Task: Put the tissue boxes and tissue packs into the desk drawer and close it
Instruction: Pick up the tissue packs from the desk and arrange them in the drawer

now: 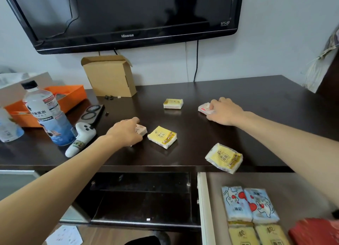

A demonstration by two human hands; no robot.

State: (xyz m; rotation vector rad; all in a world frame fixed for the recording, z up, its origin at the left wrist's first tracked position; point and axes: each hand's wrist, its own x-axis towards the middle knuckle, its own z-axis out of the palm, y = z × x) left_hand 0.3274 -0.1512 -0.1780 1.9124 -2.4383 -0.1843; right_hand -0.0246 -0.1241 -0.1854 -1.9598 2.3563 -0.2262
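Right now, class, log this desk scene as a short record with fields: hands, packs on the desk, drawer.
left hand: grips a pink-printed tissue pack
right hand: grips a white-and-red tissue pack
loose packs on desk: three yellow, far, middle, near edge
drawer: open, holding two blue packs and two yellow packs
task status: five packs remain on the desk

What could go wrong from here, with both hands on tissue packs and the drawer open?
1. The yellow tissue pack overhangs the desk's front edge; a passing right forearm could knock it off, though it might land in the open drawer.
2. The left hand grips its pack beside the white controller and water bottle; withdrawing carelessly may bump them.
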